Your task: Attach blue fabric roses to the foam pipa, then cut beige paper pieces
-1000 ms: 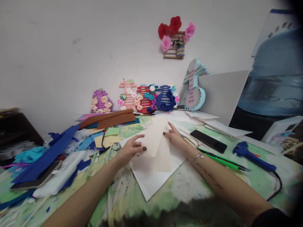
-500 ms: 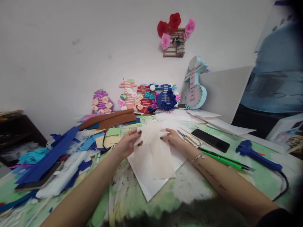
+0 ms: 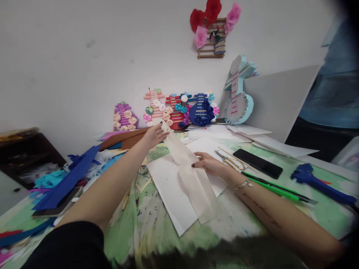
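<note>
A long strip of thin cream crepe paper [image 3: 181, 151] stretches between my two hands, slanting from far left to near right. My left hand [image 3: 155, 135], reached out far, grips the strip's far end near the thumb, its other fingers partly spread. Closer in, my right hand [image 3: 209, 163] pinches the strip around its middle, where the paper is creased. The strip's near end hangs toward me over white paper sheets [image 3: 165, 183] lying on the table. Gold-handled scissors [image 3: 231, 160] lie just right of my right hand.
On the right are a phone [image 3: 258, 163], a green craft knife [image 3: 275, 188] and a blue glue gun [image 3: 319, 183]. Blue paper strips [image 3: 70, 175] and scraps pile up on the left. Decorated model instruments [image 3: 200, 110] stand along the wall.
My left hand has moved away from me and up, drawing the strip's far end out, so the paper is unfolded longer. My right hand keeps hold near the middle. The view has shifted slightly.
</note>
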The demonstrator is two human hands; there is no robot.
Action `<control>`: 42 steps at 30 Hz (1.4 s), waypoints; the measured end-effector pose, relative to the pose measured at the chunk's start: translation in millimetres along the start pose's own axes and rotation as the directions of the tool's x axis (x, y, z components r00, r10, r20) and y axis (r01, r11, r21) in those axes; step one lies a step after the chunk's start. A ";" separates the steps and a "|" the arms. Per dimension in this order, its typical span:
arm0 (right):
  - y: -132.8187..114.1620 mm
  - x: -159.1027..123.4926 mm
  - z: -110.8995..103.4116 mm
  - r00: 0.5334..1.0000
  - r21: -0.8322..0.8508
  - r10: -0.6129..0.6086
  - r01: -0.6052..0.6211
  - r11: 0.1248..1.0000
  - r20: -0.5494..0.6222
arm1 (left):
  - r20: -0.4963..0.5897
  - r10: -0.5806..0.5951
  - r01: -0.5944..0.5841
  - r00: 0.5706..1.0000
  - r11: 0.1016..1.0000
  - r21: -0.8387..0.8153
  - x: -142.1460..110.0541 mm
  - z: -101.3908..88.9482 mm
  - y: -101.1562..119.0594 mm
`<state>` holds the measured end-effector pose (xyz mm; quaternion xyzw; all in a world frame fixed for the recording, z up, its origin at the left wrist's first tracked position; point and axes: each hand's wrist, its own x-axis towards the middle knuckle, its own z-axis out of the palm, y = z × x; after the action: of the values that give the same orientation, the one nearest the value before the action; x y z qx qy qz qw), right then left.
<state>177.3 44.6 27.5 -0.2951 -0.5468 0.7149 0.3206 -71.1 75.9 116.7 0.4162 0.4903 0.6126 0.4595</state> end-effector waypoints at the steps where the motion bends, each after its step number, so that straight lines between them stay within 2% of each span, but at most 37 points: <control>1: 1.8 1.7 -1.9 1.000 0.002 0.013 -0.013 1.000 -0.013 | -0.041 -0.013 0.016 0.999 0.998 0.066 0.4 -1.8 -8.4; 4: 6.6 7.0 -7.7 0.997 0.005 0.047 -0.047 0.999 -0.063 | -0.147 0.008 0.028 0.989 0.970 0.242 -8.8 -3.7 -36.2; 7: 9.6 10.7 -11.1 0.993 0.005 0.065 -0.065 0.998 -0.102 | -0.160 0.008 0.050 0.987 0.934 0.355 -30.2 -0.3 -59.9; 10: 10.6 11.3 -10.7 0.992 0.005 0.072 -0.072 0.997 -0.108 | -0.112 -0.117 0.154 0.987 0.894 0.422 -55.0 6.5 -72.0; 12: 10.5 10.4 -9.2 0.992 0.002 0.064 -0.064 0.998 -0.110 | -0.062 -0.236 0.239 0.970 0.868 0.436 -69.5 11.7 -73.0; 14: 10.3 9.4 -7.7 0.992 -0.005 0.048 -0.049 0.999 -0.117 | -0.011 -0.326 0.300 0.945 0.856 0.421 -81.1 16.7 -70.7; 16: 10.2 9.1 -6.8 0.991 -0.012 0.029 -0.031 0.999 -0.127 | 0.022 -0.360 0.326 0.933 0.869 0.373 -90.3 21.0 -68.6; 22: 10.3 10.2 -4.4 0.985 -0.006 -0.025 0.024 1.000 -0.169 | 0.005 -0.218 0.216 0.976 0.970 0.113 -105.2 25.5 -80.0; 28: 6.0 7.4 -3.1 0.982 0.031 -0.046 0.053 0.998 -0.182 | -0.054 -0.121 0.123 0.991 0.991 0.047 -103.2 13.6 -90.6; 32: 6.2 6.0 -5.2 0.990 0.029 -0.038 0.042 0.999 -0.134 | 0.068 -0.124 0.120 0.990 0.991 0.058 -107.5 10.8 -91.7; 36: 9.7 4.8 -3.8 0.994 -0.011 -0.070 0.070 0.998 -0.081 | 0.220 -0.129 0.114 0.967 0.990 0.081 -113.8 14.2 -90.5; 39: 12.4 5.8 -1.9 0.996 -0.037 -0.079 0.078 0.996 -0.033 | 0.287 -0.141 0.113 0.948 0.987 0.109 -116.2 15.6 -88.8; 42: 15.3 9.1 -1.9 0.995 -0.034 -0.088 0.087 0.996 -0.038 | 0.335 -0.158 0.120 0.929 0.984 0.131 -118.0 15.9 -87.6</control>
<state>171.0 49.8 11.5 -0.2900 -0.5644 0.6853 0.3574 -14.9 -26.7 26.3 0.5050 0.4632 0.4690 0.5571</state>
